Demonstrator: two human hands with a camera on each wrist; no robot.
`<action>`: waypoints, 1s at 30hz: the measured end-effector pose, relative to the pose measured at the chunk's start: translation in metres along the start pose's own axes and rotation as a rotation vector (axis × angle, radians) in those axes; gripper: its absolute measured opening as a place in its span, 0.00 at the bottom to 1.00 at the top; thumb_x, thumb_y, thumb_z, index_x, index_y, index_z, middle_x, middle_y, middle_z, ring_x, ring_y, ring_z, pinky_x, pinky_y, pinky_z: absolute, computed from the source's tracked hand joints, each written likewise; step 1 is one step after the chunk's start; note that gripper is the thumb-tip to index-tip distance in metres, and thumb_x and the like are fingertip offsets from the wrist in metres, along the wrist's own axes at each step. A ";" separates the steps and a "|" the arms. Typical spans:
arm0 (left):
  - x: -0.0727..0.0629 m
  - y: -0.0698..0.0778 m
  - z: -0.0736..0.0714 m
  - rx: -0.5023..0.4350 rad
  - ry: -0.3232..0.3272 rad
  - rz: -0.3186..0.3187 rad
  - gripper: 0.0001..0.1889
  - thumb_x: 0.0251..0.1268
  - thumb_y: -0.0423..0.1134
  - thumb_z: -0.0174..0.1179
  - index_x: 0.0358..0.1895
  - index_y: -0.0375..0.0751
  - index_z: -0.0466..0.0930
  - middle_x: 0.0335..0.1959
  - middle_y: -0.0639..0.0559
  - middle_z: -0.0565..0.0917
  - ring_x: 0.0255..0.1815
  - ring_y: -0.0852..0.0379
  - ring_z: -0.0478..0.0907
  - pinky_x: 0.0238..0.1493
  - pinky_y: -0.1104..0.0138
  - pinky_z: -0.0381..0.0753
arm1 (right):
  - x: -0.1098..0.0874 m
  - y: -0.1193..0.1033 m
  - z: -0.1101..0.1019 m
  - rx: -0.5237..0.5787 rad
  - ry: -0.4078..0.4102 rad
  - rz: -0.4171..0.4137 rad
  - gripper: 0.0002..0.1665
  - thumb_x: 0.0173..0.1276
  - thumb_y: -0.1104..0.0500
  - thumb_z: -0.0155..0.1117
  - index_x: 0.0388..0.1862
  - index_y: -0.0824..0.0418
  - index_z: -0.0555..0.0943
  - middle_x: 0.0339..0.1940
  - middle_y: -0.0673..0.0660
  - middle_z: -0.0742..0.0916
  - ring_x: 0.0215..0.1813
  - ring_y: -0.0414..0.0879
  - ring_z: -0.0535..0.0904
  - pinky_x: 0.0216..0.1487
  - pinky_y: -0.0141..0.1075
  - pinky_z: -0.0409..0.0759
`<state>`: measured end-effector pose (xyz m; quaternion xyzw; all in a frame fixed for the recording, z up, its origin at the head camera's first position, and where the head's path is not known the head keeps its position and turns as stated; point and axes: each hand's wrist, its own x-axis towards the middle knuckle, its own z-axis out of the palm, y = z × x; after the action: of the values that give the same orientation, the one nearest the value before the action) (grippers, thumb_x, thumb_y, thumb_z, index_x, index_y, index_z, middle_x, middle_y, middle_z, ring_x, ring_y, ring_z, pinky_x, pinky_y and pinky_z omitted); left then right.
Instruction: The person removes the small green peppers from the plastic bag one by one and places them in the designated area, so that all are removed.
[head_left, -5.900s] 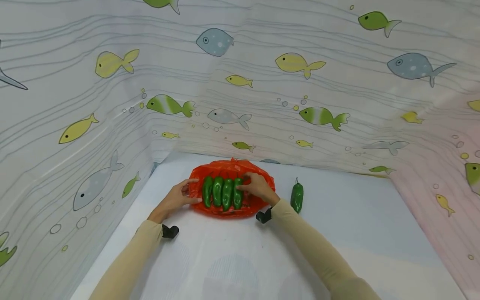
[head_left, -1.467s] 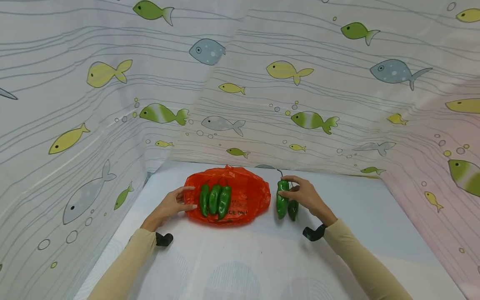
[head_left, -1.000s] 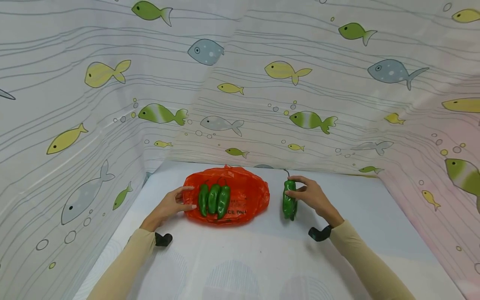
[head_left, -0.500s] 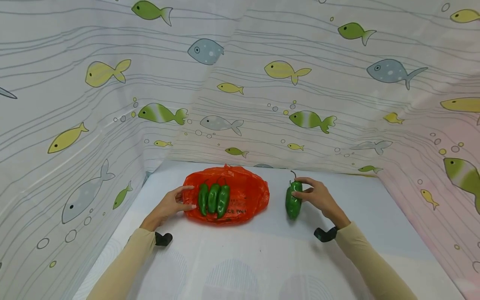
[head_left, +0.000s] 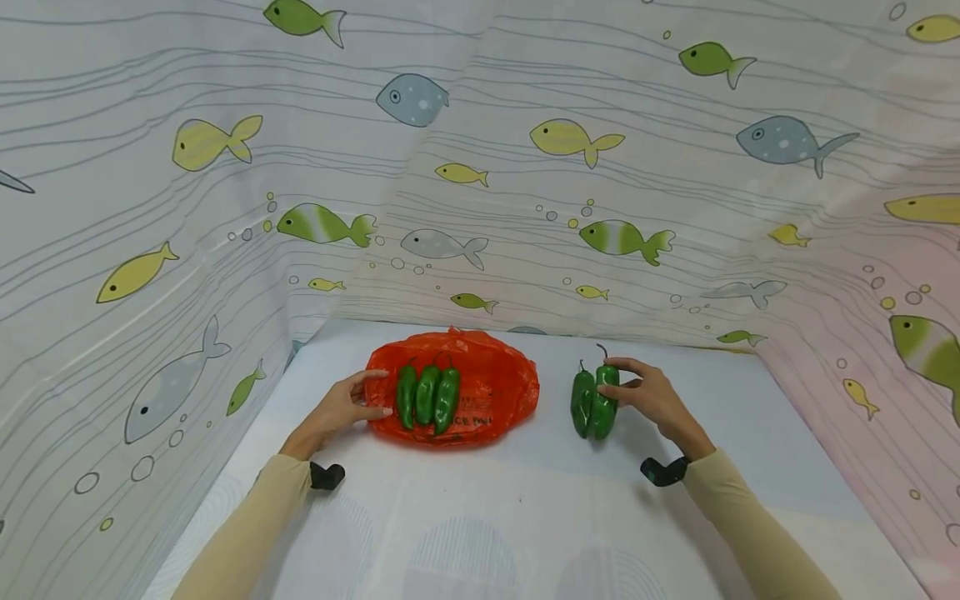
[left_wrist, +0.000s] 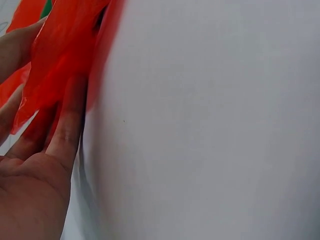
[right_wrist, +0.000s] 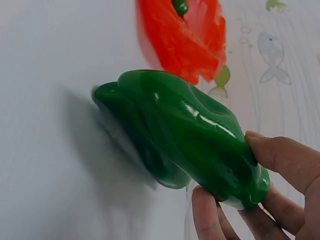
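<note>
A red plastic bag [head_left: 504, 387] lies spread like a shallow bowl, with three green chili peppers [head_left: 427, 396] side by side in its left half. At its left rim, my left hand [head_left: 330, 417] holds the plastic; the left wrist view shows fingers behind the red film [left_wrist: 65, 55]. My right hand [head_left: 658, 404] pinches another green chili pepper [head_left: 602, 418] near its stem end, thumb on one side and fingers on the other. Just left of that pepper is a further one [head_left: 581, 404], partly hidden behind the held pepper in the right wrist view.
The white table [head_left: 480, 500] has faint round prints. Fish-patterned cloth [head_left: 525, 208] rises at the back and both sides, close behind the bag and peppers. Dark wrist mounts [head_left: 663, 472] sit below both hands.
The right hand took one pepper from the bag's right side and carried it right. Lately it shifted from in front of the lone pepper to that pepper's right. The left hand stayed at the rim.
</note>
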<state>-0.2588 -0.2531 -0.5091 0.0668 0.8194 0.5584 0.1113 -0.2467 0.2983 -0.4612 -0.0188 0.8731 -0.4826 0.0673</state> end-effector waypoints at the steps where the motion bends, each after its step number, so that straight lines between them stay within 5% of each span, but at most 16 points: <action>1: 0.000 -0.001 0.000 0.002 0.000 0.002 0.41 0.58 0.39 0.77 0.75 0.43 0.68 0.67 0.35 0.74 0.62 0.41 0.75 0.54 0.65 0.80 | 0.000 0.000 -0.001 -0.002 0.003 0.000 0.45 0.65 0.44 0.76 0.76 0.55 0.70 0.69 0.63 0.79 0.49 0.52 0.85 0.60 0.58 0.76; 12: 0.000 0.001 0.000 0.026 0.005 -0.007 0.41 0.58 0.40 0.78 0.75 0.44 0.68 0.69 0.36 0.73 0.64 0.41 0.74 0.58 0.60 0.80 | 0.001 0.013 -0.009 0.001 0.013 0.005 0.46 0.65 0.44 0.76 0.77 0.58 0.69 0.72 0.62 0.76 0.54 0.52 0.83 0.57 0.54 0.79; 30: -0.001 -0.001 0.000 0.006 -0.005 -0.008 0.41 0.59 0.39 0.77 0.75 0.43 0.68 0.67 0.35 0.75 0.61 0.42 0.76 0.53 0.66 0.81 | 0.001 0.027 -0.016 0.002 0.005 0.038 0.46 0.67 0.44 0.75 0.77 0.60 0.68 0.72 0.63 0.75 0.57 0.54 0.79 0.54 0.44 0.78</action>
<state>-0.2581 -0.2539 -0.5094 0.0651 0.8210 0.5553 0.1153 -0.2489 0.3256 -0.4754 -0.0011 0.8729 -0.4822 0.0742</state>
